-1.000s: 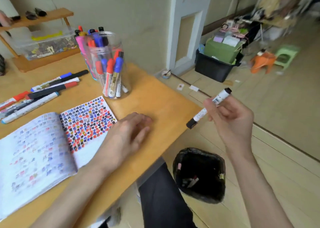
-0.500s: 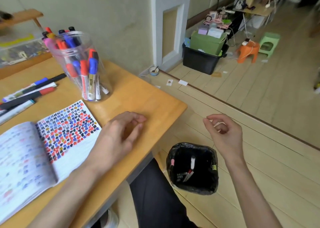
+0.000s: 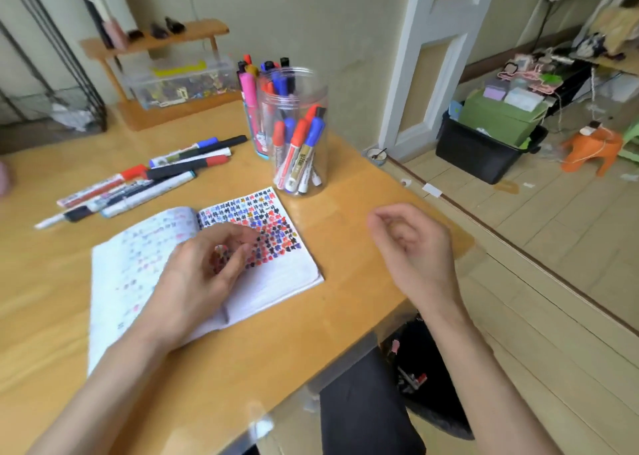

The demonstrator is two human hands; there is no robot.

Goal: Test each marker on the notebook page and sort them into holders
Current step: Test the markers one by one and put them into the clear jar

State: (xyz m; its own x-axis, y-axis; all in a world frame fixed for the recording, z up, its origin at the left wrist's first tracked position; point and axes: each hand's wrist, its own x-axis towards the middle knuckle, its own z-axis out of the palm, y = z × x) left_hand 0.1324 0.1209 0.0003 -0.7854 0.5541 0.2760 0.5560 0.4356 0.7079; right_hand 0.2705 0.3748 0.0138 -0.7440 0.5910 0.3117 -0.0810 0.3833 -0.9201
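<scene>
Broadly, the wooden table [image 3: 345, 192] carries everything: smooth, orange-tan, with a rounded corner at the right. On it lies the open notebook [image 3: 273, 281], soft paper, its right page thick with small red, blue and black test marks and bare only along its near strip. Below the table's right edge sits a bin [image 3: 446, 423] lined with crinkled black plastic, a few markers inside.

Beyond the notebook's far corner stands the clear plastic jar [image 3: 311, 88], a rigid cylinder with red, blue and black markers leaning in it. Just behind it is a 2nd, narrower holder [image 3: 261, 154] with a pink marker among others.

The loose markers [image 3: 145, 185] lie heaped on the table beyond and left of the notebook. They are slim, hard barrels with long axes running near-left to far-right, caps mostly at the far-right ends. The next pick turns on this, I judge: the heap lies forward and left of both hands, so the left hand [image 3: 204, 275] is nearer.

That hand hovers over the notebook, fingers loosely curled, with nothing seen in it, though it is blurred. The right hand [image 3: 415, 247] hangs over the table's right edge, loosely curled and empty.
</scene>
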